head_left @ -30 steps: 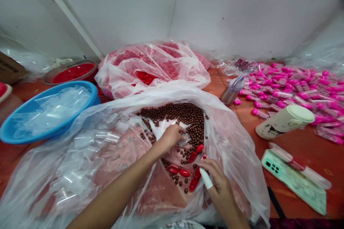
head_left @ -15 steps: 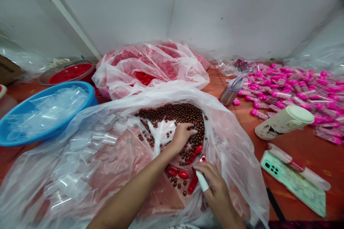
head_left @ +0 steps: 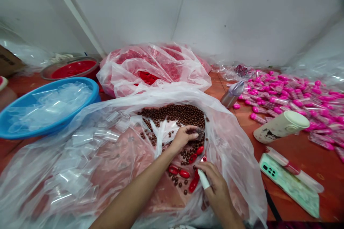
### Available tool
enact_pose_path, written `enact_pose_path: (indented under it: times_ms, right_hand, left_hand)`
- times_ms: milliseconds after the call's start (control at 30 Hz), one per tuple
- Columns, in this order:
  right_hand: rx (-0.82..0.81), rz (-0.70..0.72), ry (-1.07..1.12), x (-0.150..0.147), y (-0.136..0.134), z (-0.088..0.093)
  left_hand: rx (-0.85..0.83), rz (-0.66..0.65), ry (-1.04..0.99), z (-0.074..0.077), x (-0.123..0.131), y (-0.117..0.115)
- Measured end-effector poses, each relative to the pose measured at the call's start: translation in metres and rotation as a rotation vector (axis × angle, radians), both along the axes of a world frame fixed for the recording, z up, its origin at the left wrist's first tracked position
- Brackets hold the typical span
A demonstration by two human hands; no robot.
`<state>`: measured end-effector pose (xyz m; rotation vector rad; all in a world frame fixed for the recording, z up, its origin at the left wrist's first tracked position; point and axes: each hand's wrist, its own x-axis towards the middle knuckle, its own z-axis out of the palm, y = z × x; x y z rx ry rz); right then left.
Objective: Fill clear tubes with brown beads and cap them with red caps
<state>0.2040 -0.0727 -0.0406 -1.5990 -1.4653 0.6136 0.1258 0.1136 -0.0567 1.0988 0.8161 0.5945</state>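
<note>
Small round brown balls [head_left: 185, 111] lie heaped on a spread clear plastic bag [head_left: 120, 171]. Over the heap, my left hand [head_left: 184, 136] pinches a clear plastic piece [head_left: 199, 133] that sticks out to the right. My right hand [head_left: 215, 182], nearer to me, has its fingers closed together; a white cover [head_left: 203, 179] sits on the thumb. A dark spot shows at its fingertips, too small to name for certain. Just beyond them is a red ring-ended piece [head_left: 203, 159]. Two-lobed red plastic pieces [head_left: 184, 174] lie among loose balls beside this hand.
At left stand a blue basin [head_left: 94, 91] of clear plastic pieces and a red basin [head_left: 72, 68]. A bag of red parts [head_left: 153, 66] lies behind. To the right are pink-capped tubes [head_left: 290, 96], a steel bottle [head_left: 229, 96], a cream bottle [head_left: 276, 128] and a phone [head_left: 292, 189].
The view has shifted slightly. My left hand has turned a little, and the clear piece in its fingers shows more plainly. My right hand stays almost in place.
</note>
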Motion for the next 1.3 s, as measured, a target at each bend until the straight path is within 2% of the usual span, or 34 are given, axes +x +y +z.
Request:
enact_pose_path:
  times_ms: [100,200,333,433,567,733,900,1033,1167,1300]
  right_hand:
    - [0.004,-0.015,-0.008,0.001,-0.001,0.000]
    - [0.005,-0.026,-0.012,0.002,-0.002,-0.001]
    - [-0.005,-0.094,0.005,0.001,0.002,0.000]
    - [-0.023,-0.152,0.018,-0.002,0.010,0.005]
    - [-0.022,-0.103,-0.077,0.001,0.022,0.012]
    - [-0.068,0.040,-0.237,0.000,0.029,0.013]
    - [-0.118,0.258,-0.464,-0.029,0.030,0.011]
    - [-0.102,0.272,-0.636,-0.051,0.031,0.003]
    - [-0.103,0.274,-0.619,-0.054,0.033,-0.005]
    - [-0.103,0.228,-0.407,-0.047,0.032,-0.004]
  left_hand:
    - [-0.062,-0.002,-0.040,0.005,-0.013,-0.007]
    - [-0.134,-0.018,-0.087,0.018,-0.033,-0.018]
    - [-0.080,-0.021,-0.155,0.040,-0.065,-0.034]
    - [-0.058,0.029,-0.121,0.048,-0.085,-0.043]
    - [-0.036,0.078,-0.102,0.047,-0.105,-0.052]
    - [-0.010,0.150,-0.110,0.045,-0.121,-0.060]
    - [-0.107,0.188,-0.185,0.042,-0.131,-0.068]
    - [-0.129,0.187,-0.226,0.043,-0.138,-0.075]
    - [-0.164,0.189,-0.236,0.048,-0.148,-0.083]
    - [-0.118,0.242,-0.171,0.048,-0.157,-0.090]
